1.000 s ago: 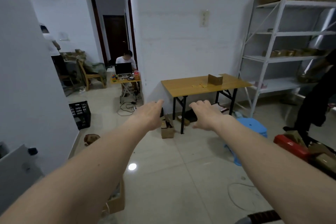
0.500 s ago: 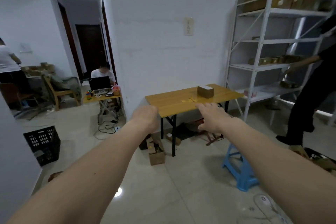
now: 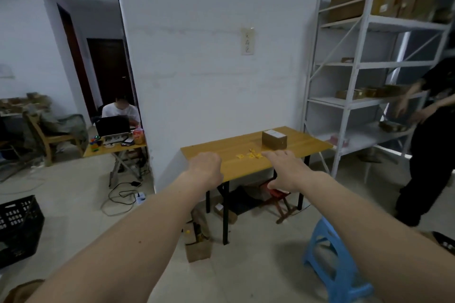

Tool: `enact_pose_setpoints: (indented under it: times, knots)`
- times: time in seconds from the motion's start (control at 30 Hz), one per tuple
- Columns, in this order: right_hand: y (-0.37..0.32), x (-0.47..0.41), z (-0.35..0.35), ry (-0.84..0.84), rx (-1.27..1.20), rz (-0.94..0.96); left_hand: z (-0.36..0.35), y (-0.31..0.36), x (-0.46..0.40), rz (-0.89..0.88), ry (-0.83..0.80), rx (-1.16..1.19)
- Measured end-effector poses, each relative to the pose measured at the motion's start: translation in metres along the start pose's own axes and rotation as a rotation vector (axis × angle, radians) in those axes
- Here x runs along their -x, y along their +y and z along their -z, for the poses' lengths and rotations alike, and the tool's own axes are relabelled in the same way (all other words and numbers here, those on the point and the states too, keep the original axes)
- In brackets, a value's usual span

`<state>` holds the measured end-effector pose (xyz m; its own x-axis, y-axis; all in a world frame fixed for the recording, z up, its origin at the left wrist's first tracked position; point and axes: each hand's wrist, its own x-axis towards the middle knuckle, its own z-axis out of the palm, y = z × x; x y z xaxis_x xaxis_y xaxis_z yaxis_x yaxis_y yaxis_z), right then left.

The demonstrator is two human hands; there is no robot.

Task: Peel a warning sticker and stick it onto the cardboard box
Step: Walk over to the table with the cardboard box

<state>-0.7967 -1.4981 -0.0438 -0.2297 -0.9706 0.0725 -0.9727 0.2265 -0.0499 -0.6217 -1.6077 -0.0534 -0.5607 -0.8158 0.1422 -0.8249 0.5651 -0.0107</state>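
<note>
The person is walking closer to the tabletop (image 3: pixel 246 157), so it is looking bigger now than it was a moment ago, and the black crate (image 3: pixel 17 226) is sliding off to the left side. Both arms are reaching out in front. The left hand (image 3: pixel 205 170) is curling loosely with its fingers tucked down, and it is holding nothing. The right hand (image 3: pixel 286 172) is spreading wide and flat, palm down, and it is holding nothing too. Neither hand is touching anything yet. The little yellow stickers (image 3: pixel 251 155) are lying in a small bunch on the tabletop, and in the picture they are showing just past the right fingertips. The cardboard box (image 3: pixel 274 140) is sitting on the tabletop just behind the stickers, near the wall. The job is only starting, since no sticker is peeled yet. A blue stool (image 3: pixel 337 261) is standing on the floor near the right arm, and a foot could bump it on the way in. The stickers are small and bunched up, so the fingers could grab two at once or bend one. Another person (image 3: pixel 428 145) is working at the shelf (image 3: pixel 344 106) close by and could get in the way.
</note>
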Motion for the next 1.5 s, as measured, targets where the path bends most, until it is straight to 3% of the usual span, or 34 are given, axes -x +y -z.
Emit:
enact_pose_setpoints:
  times: [0.33,0.77,0.97,1.27,1.5]
  knots:
    - [0.105,-0.183,-0.001,-0.049,0.063,-0.014,-0.03,0.04,-0.194,0.012,0.036,0.057]
    - [0.178,-0.44,-0.039,-0.122,0.089,0.065,-0.082,-0.004,-0.448,0.015,0.03,0.048]
    - [0.201,-0.551,-0.036,-0.038,0.081,0.098,-0.085,-0.015,-0.57,0.0,0.051,0.04]
    - [0.286,-0.658,-0.066,-0.039,0.051,0.069,-0.137,0.041,-0.704,-0.083,-0.004,0.094]
    - [0.373,-0.74,-0.071,-0.086,-0.06,0.119,-0.156,0.107,-0.814,-0.047,-0.038,0.157]
